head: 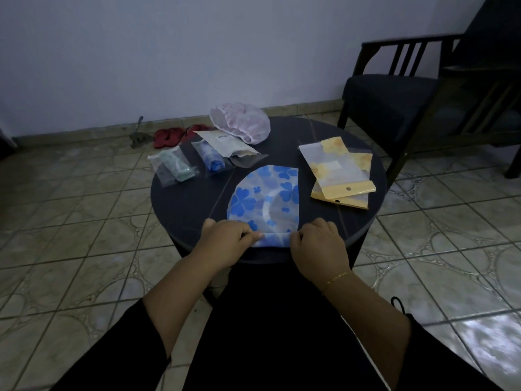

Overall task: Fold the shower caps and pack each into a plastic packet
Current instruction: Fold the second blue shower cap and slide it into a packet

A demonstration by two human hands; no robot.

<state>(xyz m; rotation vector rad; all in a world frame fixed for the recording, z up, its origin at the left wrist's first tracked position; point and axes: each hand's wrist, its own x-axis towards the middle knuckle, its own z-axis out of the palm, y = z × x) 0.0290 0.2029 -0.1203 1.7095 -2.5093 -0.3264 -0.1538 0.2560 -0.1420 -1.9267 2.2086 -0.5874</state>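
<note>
Two bare forearms enter from the bottom of the frame, each coming out of a loose black sleeve [135, 342] pushed up toward the elbow, at lower left and lower right. The right hand [320, 244], just right of centre, has a thin gold chain bracelet [339, 277] round its wrist, while the left hand [229, 238] wears nothing. Black clothing [270, 334] fills the bottom centre between the arms, and a short black cord loop [398, 303] sticks up from the right sleeve's edge.

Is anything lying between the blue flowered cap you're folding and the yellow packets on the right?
Nothing visible. Both hands, left hand and right hand, grip the near edge of the blue flowered cap. Bare round table top separates it from the yellow packets to its right.
</note>
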